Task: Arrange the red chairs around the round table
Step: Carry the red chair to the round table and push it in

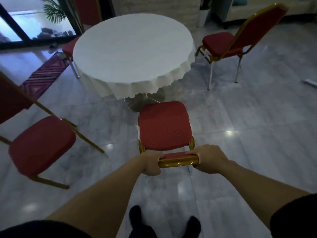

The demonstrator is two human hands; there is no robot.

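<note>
A glossy grey marble floor [240,117] is spreading around a round table draped in a white scalloped cloth [133,54], standing far centre. Red padded chairs with gold metal frames are sitting at its right [221,42], far left [68,47] and near left [41,145]. Just near the table, a fourth red gold-framed chair [164,126] is being held by its backrest top, the left hand [151,163] and right hand [210,159] both wrapping their fingers closed around the rail.

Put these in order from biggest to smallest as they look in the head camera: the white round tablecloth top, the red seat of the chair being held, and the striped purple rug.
1. White round tablecloth top
2. Red seat cushion of the held chair, helped by nearness
3. Striped purple rug, partly hidden, so unsure
</note>
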